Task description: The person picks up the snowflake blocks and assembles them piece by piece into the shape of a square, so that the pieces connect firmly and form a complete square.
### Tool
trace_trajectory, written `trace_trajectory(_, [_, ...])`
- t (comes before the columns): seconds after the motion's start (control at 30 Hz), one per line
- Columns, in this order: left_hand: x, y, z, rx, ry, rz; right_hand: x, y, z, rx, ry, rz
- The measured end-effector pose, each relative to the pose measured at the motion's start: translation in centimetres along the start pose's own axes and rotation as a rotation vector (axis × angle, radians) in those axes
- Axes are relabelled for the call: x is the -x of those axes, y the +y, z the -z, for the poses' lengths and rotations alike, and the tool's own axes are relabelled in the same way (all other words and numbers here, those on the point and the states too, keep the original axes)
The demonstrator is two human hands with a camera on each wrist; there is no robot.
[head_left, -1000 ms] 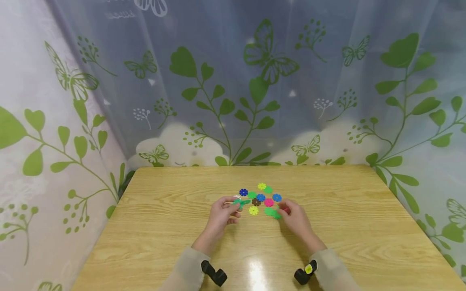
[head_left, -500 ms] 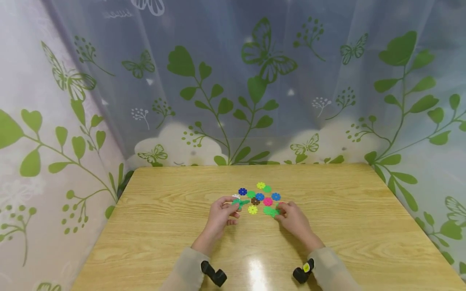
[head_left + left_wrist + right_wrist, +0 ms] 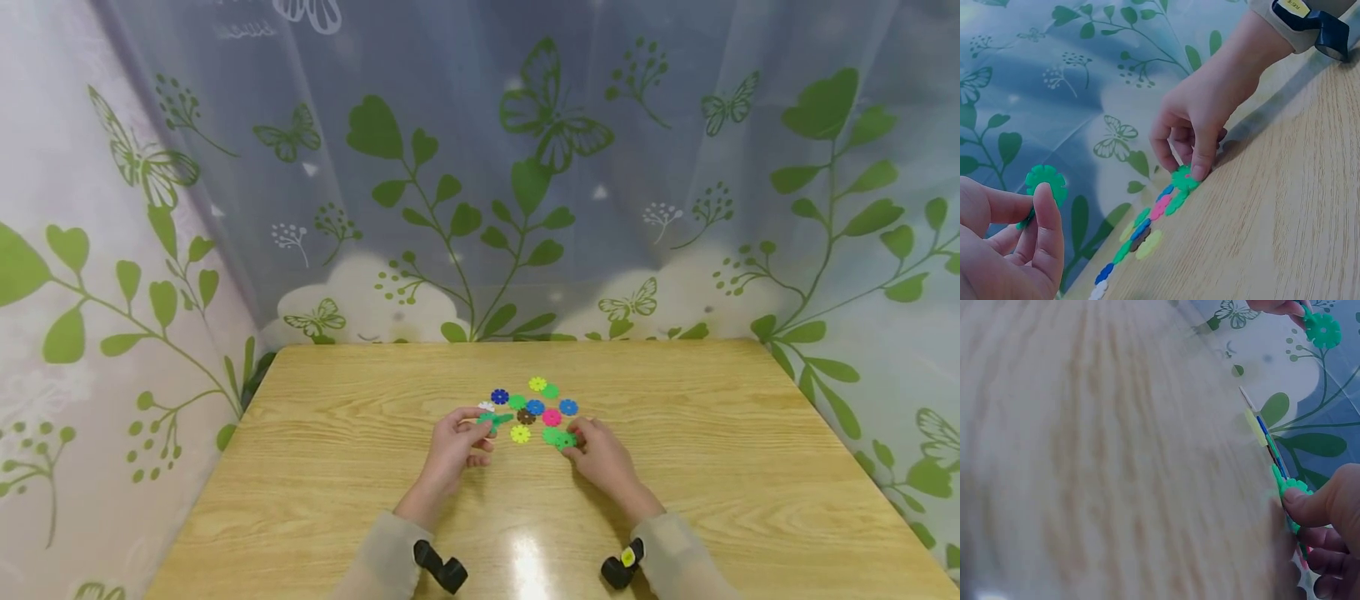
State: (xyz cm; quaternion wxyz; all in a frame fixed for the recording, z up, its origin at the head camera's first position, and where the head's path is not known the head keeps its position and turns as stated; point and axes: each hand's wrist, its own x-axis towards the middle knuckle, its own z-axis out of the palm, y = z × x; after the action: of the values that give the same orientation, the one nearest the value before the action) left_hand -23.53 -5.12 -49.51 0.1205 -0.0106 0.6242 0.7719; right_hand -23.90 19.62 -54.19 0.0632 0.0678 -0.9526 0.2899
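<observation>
My left hand (image 3: pixel 456 442) pinches green snowflake discs (image 3: pixel 1049 180) between thumb and fingers, raised over the table; one disc stands at an angle to another. Nearer the tabletop, my right hand (image 3: pixel 606 460) pinches another green snowflake disc (image 3: pixel 1297 485) by its edge, with the thumb on its face. A second green disc (image 3: pixel 551 435) lies right beside that one, partly overlapped by it in the head view. Just beyond lie a pink disc (image 3: pixel 552 417), a brown disc (image 3: pixel 526 416) and a yellow disc (image 3: pixel 521 434).
Farther back on the wooden table (image 3: pixel 337 467) lie a dark blue disc (image 3: pixel 499 397), a white disc (image 3: pixel 487 406), lighter blue discs (image 3: pixel 568 407), green ones and a second yellow disc (image 3: pixel 537 383). A leaf-patterned curtain (image 3: pixel 450 208) hangs behind the table.
My right hand has shifted slightly left and pinches a green disc, now turned more face-on. The red piece seen by its fingers earlier is hidden in the head view. My left hand stays nearly still.
</observation>
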Motion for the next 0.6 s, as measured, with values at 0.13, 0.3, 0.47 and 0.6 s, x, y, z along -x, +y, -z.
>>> trace_trajectory(0.13, [0.3,0.6,0.0,0.014,0.002,0.015,0.0,-0.2,-0.2,-0.036,0.004,0.012])
trace_trajectory(0.3, [0.7,1.4,-0.1,0.002,0.007,0.026,0.1,-0.3,-0.3,-0.108,0.03,0.026])
trace_trajectory(0.47, [0.5,0.8,0.1,0.014,0.024,0.025,0.3,-0.5,-0.2,-0.265,0.072,0.034])
trace_trajectory(0.6, [0.1,0.1,0.1,0.019,0.028,0.025,0.4,-1.0,0.0,-0.352,0.117,0.061])
